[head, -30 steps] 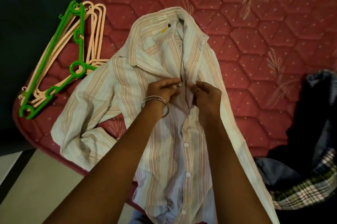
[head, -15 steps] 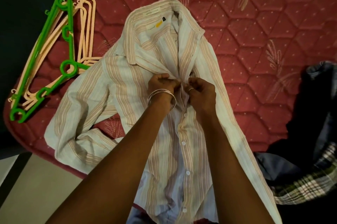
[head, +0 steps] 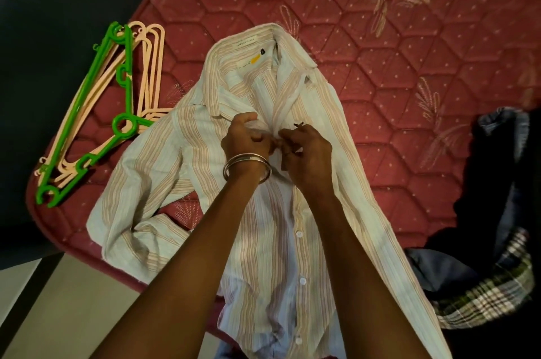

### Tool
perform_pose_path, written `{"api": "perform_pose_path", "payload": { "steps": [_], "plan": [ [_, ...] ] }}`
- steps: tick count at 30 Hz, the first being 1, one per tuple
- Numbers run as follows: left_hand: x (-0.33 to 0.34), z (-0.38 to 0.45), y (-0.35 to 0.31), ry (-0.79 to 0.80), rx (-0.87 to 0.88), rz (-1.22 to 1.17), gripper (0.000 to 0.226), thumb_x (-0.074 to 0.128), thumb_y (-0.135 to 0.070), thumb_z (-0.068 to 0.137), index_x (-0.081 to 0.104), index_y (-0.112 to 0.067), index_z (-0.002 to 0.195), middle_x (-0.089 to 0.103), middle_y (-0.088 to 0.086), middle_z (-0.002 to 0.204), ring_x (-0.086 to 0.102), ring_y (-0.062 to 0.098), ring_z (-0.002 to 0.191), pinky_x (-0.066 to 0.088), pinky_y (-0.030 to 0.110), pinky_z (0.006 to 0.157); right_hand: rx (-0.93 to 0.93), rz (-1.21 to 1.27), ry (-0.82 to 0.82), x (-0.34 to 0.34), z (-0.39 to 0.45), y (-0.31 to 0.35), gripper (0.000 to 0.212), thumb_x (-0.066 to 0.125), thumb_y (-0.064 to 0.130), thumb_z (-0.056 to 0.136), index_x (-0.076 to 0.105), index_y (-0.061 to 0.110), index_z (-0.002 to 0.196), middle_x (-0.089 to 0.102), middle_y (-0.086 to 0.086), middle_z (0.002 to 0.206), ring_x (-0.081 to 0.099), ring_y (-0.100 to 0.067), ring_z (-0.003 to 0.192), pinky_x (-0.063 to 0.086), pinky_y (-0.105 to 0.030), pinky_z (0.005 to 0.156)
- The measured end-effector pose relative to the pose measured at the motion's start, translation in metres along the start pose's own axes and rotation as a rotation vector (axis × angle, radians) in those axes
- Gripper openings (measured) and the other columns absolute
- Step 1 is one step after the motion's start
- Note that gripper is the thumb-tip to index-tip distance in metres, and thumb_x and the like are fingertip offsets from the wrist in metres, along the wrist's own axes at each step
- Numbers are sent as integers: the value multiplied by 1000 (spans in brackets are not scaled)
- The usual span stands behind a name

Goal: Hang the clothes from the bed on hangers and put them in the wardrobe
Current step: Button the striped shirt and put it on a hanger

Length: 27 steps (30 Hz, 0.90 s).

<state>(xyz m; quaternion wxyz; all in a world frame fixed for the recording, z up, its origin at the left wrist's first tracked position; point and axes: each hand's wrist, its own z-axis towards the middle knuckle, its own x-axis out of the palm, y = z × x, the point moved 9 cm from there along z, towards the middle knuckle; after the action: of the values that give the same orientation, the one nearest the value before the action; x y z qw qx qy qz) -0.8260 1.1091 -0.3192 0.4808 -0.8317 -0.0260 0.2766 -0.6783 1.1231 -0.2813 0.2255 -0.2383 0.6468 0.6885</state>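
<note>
A cream cotton shirt with pale orange and blue stripes (head: 164,159) is spread front-up on the red quilted mattress of the bed (head: 380,36), its collar toward the top of the frame and its hem hanging over the near edge. At the centre of the frame the placket is pinched between the curled fingers of the left hand (head: 246,139), which bears two silver bangles (head: 247,167), and those of the right hand (head: 304,151); the two edges are drawn together just below the collar. A button appears to be worked here, though whether it is being fastened or undone cannot be told. At the left of the frame a stack of peach plastic hangers topped by a green plastic hanger (head: 123,124) lies beside the shirt's sleeve. Dark and plaid garments (head: 497,271) are heaped at the lower right. The preparing step is judged to be in hand; next, a hanger would need to be taken from the stack and passed into the shoulders.
</note>
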Motion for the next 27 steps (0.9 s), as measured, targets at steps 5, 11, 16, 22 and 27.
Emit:
{"api": "perform_pose_path", "payload": {
  "steps": [5, 11, 16, 22, 27],
  "plan": [
    [5, 0, 7, 5, -132, -92, 60, 79, 4, 64, 58, -12, 117, 70, 13, 84, 70, 26, 78, 59, 40, 76, 35, 18, -6, -4, -1, -11, 17, 66, 2, 79, 74, 1, 94, 69, -14, 83, 65, -23, 72, 39, -12, 68],
    [6, -7, 9, -29, -162, -128, 51, 78, 6, 66, 59, -10, 111, 70, 11, 82, 70, 25, 74, 60, 39, 71, 116, 93, 19, -6, -7, -22, 17, 69, 3, 80, 74, 2, 96, 71, -11, 86, 65, -17, 76, 46, -16, 70],
    [12, -9, 0, -28, -105, -90, 46, 80, 2, 66, 58, -13, 104, 69, 12, 82, 70, 24, 73, 60, 39, 68, 444, 403, 50, -5, -16, -45, 22, 67, 6, 84, 72, 7, 105, 73, -6, 95, 68, -17, 88, 55, -33, 82],
    [7, -8, -2, -52, -89, -80, 45, 79, 5, 64, 61, -9, 103, 63, -3, 75, 68, 19, 72, 60, 37, 64, 546, 694, 178, 5, -20, -40, 22, 50, 7, 97, 70, -2, 93, 69, -9, 76, 68, -20, 70, 57, -38, 66],
    [12, -7, 11, 60, -265, -135, 36, 75, 6, 71, 67, -3, 104, 70, 15, 92, 69, 24, 71, 60, 38, 71, 577, 629, 244, 13, -16, -49, 14, 56, -3, 89, 69, -6, 93, 68, -20, 77, 66, -29, 67, 58, -44, 69]
  ]
}}
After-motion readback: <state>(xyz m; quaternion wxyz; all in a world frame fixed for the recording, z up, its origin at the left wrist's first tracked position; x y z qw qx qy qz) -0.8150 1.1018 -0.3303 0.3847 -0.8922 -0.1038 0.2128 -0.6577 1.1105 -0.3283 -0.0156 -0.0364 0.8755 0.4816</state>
